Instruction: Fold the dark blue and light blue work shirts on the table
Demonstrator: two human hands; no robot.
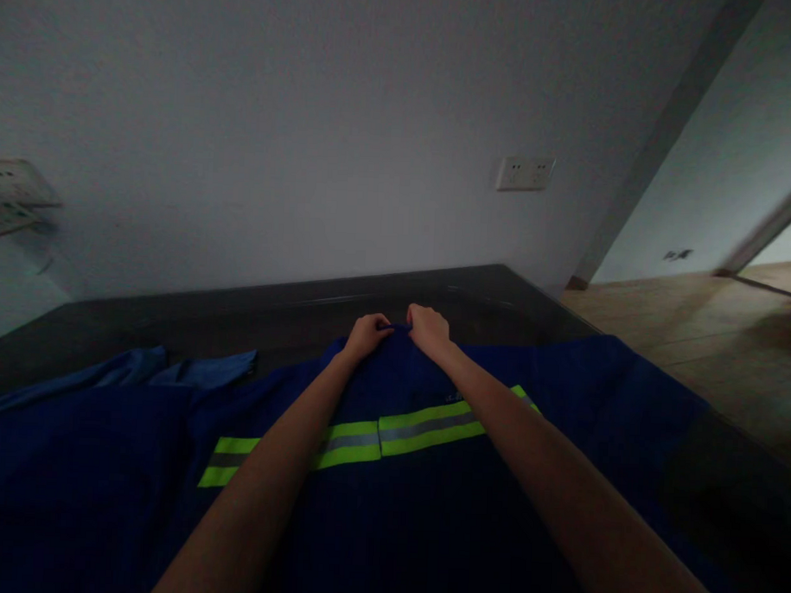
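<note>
A dark blue work jacket point(375, 521) with yellow-green and grey reflective bands lies spread over the dark table, its front facing up. At its far edge, my left hand point(366, 335) pinches the collar between thumb and fingers. Close beside it on the right, my right hand point(428, 329) is closed on the same collar. A short stretch of blue cloth shows between the two hands. Both forearms reach across the jacket and cover parts of the reflective band.
The dark tabletop point(291, 306) runs back to a pale wall point(310, 155). A lighter blue cloth point(204, 369) lies at the left. Sockets point(526, 173) are on the wall, with another socket and plug point(13, 188) at far left. Wooden floor point(667, 323) shows right.
</note>
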